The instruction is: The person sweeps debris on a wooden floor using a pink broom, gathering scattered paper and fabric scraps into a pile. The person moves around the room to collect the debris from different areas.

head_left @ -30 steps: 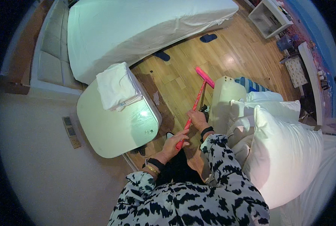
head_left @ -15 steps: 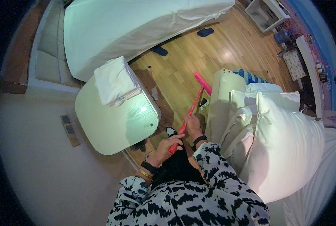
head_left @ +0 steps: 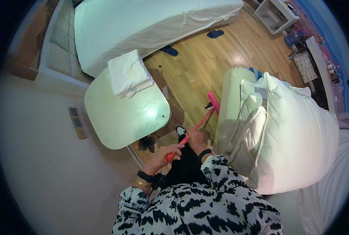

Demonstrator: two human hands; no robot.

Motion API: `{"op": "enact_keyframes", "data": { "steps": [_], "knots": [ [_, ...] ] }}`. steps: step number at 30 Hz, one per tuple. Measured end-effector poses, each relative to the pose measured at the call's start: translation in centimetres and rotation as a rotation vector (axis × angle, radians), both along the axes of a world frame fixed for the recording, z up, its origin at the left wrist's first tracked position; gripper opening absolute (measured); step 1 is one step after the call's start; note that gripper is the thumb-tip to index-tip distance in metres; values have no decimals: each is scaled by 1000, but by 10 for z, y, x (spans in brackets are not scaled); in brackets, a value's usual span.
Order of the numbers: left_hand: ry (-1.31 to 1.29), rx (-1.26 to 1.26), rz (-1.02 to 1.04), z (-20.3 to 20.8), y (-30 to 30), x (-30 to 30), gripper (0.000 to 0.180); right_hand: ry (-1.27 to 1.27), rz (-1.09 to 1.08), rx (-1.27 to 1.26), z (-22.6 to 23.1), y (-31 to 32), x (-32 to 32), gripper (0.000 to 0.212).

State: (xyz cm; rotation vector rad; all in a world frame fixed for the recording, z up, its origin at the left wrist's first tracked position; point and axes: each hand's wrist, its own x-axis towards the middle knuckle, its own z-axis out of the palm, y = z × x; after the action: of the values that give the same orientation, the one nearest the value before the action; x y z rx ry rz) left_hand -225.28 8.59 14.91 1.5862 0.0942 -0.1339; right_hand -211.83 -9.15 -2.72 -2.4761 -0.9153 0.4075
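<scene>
A pink broom (head_left: 203, 119) slants away from me, its bristled head on the wooden floor beside a pale upholstered seat (head_left: 230, 105). My left hand (head_left: 166, 156) is closed around the near end of the handle. Farther down the shaft, my right hand (head_left: 195, 140) grips it too. Dark debris (head_left: 208, 105) shows at the broom head, partly covered by it. One black-and-white shoe (head_left: 180, 131) of mine shows just beyond my hands.
To the left stands a pale table (head_left: 121, 121) with folded white cloths (head_left: 129, 74) on it. White pillows (head_left: 295, 137) are piled at the right. A sheeted bed (head_left: 143, 27) lies beyond, with dark slippers (head_left: 215, 34) by it. A white open cabinet (head_left: 275, 17) stands far right.
The broom head has moved nearer to me, over to the dark debris beside the seat. Both hands have drawn back toward my body, the left one also shifting left.
</scene>
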Motion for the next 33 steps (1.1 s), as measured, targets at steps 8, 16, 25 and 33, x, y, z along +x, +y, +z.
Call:
{"op": "enact_keyframes", "data": {
  "steps": [8, 16, 25, 33],
  "knots": [
    [96, 71, -9, 97, 4, -84, 21, 19, 289, 177, 84, 15, -76, 12],
    [-81, 159, 59, 88, -34, -78, 18, -53, 259, 169, 85, -5, -51, 10],
    [-50, -2, 142, 4, -93, -53, 21, 113, 80, -160, 26, -62, -27, 14],
    [-40, 87, -19, 22, -87, -78, 16, 45, 7, -43, 6, -89, -88, 18]
  ]
}}
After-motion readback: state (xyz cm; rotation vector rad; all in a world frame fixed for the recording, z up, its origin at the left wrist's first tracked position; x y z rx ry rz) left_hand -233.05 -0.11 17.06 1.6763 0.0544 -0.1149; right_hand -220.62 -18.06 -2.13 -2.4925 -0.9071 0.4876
